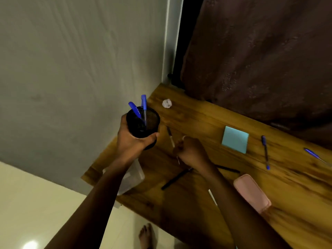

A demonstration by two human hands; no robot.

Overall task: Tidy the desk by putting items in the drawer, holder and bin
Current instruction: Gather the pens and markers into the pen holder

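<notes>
My left hand (131, 141) grips a black mesh pen holder (143, 123), lifted above the desk's left end. Two blue-capped pens (139, 110) stand in it. Just to its right, my right hand (190, 151) is curled round a thin pen with a dark cap and pale barrel (170, 136), low over the wooden desk (197, 119). Loose on the desk lie a blue pen (265, 151), another blue pen (314, 156) at the right edge, and two black pens (177, 178), (228, 169) partly hidden under my right wrist.
A crumpled paper ball (167, 103) lies at the far corner. A light-blue sticky-note pad (235, 139), a pink pouch (252, 193) and a thin white stick (212, 196) also lie on the desk. A clear plastic box (133, 177) sits under my left forearm. A dark curtain (260, 60) hangs behind.
</notes>
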